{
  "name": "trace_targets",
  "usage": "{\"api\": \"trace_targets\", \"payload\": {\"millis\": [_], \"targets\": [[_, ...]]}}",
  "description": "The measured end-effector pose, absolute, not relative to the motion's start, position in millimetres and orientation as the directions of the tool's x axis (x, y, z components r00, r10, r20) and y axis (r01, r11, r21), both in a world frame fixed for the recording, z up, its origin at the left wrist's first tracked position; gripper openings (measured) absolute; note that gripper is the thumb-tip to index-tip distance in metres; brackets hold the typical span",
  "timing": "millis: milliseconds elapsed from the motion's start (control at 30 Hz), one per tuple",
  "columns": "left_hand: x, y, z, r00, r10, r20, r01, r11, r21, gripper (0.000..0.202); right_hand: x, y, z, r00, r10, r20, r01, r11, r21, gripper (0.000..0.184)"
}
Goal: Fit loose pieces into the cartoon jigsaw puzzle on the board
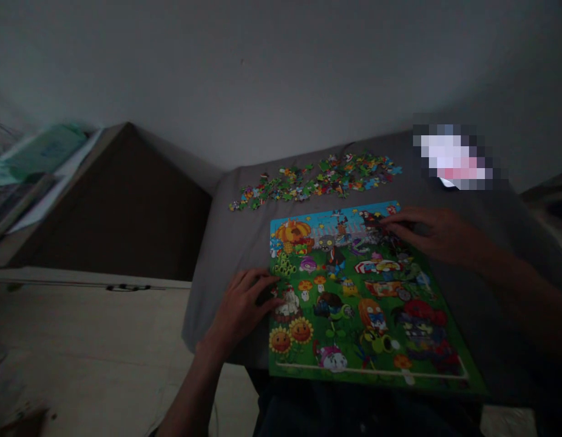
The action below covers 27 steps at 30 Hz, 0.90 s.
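A jigsaw puzzle (363, 315) with a bright Plants vs. Zombies picture lies on a grey cloth, its green border nearest me. My left hand (242, 309) rests at the puzzle's left edge, with curled fingers touching the pieces near the green pea plant. My right hand (429, 233) reaches over the upper right part, its fingertips on the dark area near the top edge. Whether either hand holds a piece is hidden in the dim light. Beyond the puzzle lies a loose spread of many small puzzle pieces (317, 179).
The grey cloth surface (230, 255) runs under everything and ends in a soft edge at left. A blurred white object (451, 155) lies at the far right. A dark brown panel (126, 212), a cream cabinet (90, 328) and stacked papers (39, 155) stand to the left.
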<state>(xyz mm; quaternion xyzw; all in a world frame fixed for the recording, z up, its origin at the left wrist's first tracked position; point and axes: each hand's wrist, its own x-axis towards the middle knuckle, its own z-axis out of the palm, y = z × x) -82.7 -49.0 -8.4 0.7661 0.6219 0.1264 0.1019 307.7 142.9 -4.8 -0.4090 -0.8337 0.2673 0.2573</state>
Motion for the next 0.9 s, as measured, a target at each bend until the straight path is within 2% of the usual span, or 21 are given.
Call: {"api": "trace_targets", "payload": {"millis": [567, 900], "targets": [[-46, -53, -15, 0.102, 0.979, 0.178, 0.959, -0.144, 0.246, 0.046, 310, 142, -4, -0.569, 0.791, 0.223, 0.52, 0.557, -0.648, 0.029], [-45, -54, -10, 0.149, 0.967, 0.208, 0.966, -0.188, 0.179, 0.053, 312, 143, -5, -0.605, 0.761, 0.235, 0.525, 0.603, -0.601, 0.03]]}}
